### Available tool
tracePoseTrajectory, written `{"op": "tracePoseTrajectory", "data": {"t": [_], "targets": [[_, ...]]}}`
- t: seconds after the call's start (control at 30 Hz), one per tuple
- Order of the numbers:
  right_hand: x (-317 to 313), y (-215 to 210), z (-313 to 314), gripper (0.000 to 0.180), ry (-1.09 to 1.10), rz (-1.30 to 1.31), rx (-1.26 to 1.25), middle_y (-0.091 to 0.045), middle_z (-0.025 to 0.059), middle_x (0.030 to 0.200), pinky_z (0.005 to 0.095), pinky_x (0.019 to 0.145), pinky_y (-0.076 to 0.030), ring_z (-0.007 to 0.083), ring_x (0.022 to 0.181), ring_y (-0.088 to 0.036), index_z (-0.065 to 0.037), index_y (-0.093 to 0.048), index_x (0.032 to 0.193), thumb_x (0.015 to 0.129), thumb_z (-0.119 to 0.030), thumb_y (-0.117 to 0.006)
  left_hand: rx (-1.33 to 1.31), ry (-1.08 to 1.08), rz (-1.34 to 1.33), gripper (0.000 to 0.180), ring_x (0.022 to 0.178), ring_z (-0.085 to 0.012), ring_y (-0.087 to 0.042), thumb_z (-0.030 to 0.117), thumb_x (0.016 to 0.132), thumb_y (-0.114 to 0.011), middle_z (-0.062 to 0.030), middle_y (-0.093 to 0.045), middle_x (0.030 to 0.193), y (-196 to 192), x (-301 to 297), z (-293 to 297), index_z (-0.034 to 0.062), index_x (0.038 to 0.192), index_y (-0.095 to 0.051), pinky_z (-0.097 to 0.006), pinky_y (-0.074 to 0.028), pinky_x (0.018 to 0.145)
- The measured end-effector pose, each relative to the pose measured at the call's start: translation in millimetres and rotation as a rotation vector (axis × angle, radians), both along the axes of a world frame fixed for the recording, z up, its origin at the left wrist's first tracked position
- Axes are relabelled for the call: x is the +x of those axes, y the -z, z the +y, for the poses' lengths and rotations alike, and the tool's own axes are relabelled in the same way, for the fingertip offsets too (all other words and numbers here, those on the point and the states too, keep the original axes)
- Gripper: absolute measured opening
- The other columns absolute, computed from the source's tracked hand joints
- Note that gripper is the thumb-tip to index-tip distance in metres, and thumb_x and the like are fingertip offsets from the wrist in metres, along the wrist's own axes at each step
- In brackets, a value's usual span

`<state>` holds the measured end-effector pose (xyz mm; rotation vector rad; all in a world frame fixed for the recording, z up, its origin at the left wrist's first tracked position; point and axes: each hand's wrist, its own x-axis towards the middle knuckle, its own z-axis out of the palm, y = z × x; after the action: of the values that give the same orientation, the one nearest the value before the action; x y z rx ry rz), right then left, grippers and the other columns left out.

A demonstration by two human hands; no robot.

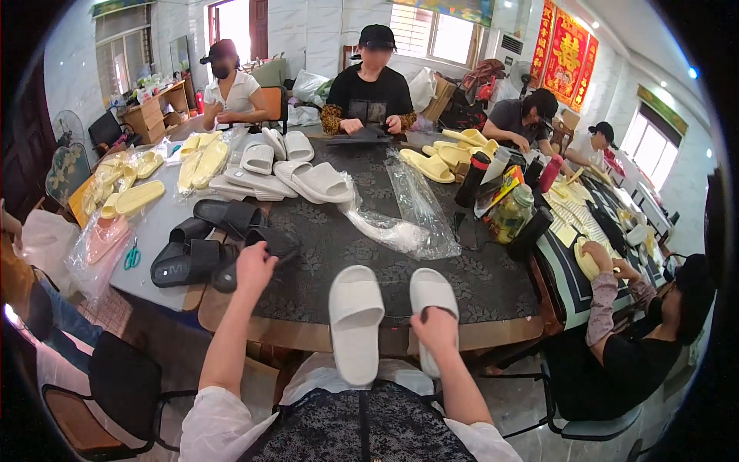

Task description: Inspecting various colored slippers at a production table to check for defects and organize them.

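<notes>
My left hand [255, 269] is closed at the edge of a black slide sandal [279, 242], beside several other black slides [192, 262] lying on the table's left part. My right hand [436, 331] grips a pale grey slide sandal [433, 289] just below its strap, at the table's near edge. Left of it, a matching pale grey slide [357, 319] lies toe outward, its heel reaching past the edge above my lap. Farther off sits a pile of grey slides [269, 173].
Clear plastic bags [400, 231] lie mid-table. Dark bottles [472, 181] and a jar [512, 212] stand at the right. Cream slides [138, 198] and teal scissors [132, 254] lie at the left. Several people work around the tables, one opposite [369, 92]. A chair [115, 385] stands lower left.
</notes>
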<state>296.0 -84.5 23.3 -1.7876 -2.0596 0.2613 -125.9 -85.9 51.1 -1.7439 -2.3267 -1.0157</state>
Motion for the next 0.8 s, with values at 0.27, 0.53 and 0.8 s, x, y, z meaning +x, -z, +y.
{"op": "tracePoseTrajectory", "data": {"t": [0.27, 0.53, 0.8], "targets": [[108, 13, 32, 0.036, 0.350, -0.092, 0.106, -0.066, 0.0219, 0.078, 0.0506, 0.074, -0.049, 0.0417, 0.077, -0.064, 0.001, -0.064, 0.078, 0.082, -0.035, -0.059, -0.255, 0.468, -0.565, 0.038, 0.083, -0.0222, -0.068, 0.019, 0.077, -0.074, -0.0093, -0.071, 0.088, 17, 115, -32, 0.0032, 0.109, -0.062, -0.034, -0.053, 0.075], [199, 11, 79, 0.039, 0.581, 0.103, 0.111, -0.067, 0.0247, 0.097, 0.0455, 0.085, -0.048, 0.0388, 0.094, -0.064, 0.004, -0.066, 0.097, 0.081, -0.031, -0.066, -0.170, 1.017, -0.415, 0.037, 0.091, -0.0233, -0.064, 0.021, 0.082, -0.071, -0.0096, -0.065, 0.105, -17, 177, -59, 0.0049, 0.114, -0.061, -0.033, -0.053, 0.077], [111, -27, 18, 0.041, 0.227, 0.280, 0.459, -0.064, 0.0132, 0.097, 0.0396, 0.079, -0.050, 0.0318, 0.084, -0.063, 0.001, -0.061, 0.109, 0.081, -0.026, -0.072, 0.155, 0.180, 0.101, 0.052, 0.120, -0.0376, -0.047, 0.038, 0.080, -0.070, -0.0200, -0.052, 0.126, 11, 84, 9, 0.0070, 0.120, -0.059, -0.047, -0.040, 0.100]]}}
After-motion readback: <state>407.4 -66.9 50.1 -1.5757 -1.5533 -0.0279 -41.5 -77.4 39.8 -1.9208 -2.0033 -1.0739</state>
